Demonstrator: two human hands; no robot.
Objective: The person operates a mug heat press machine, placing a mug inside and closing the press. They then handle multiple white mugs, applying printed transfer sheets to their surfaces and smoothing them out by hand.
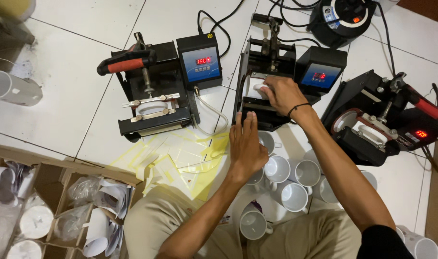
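Head view: right hand (282, 94) is gripping a white mug (260, 89), fingers curled over it, seating it in the middle press (267, 76) on the floor. Left hand (245, 144) is lying flat, fingers pressed together, fingertips bracing the press's front edge, hovering over the cluster of white mugs (286, 180) by the knees. Left press (154, 91) is sitting clamped, right press (377, 120) beside it. Yellow tape scraps (180, 160) are piling up in front. Judgement: keep the mug square in the heater wrap, handle clear of it, fingers off hot metal, base braced.
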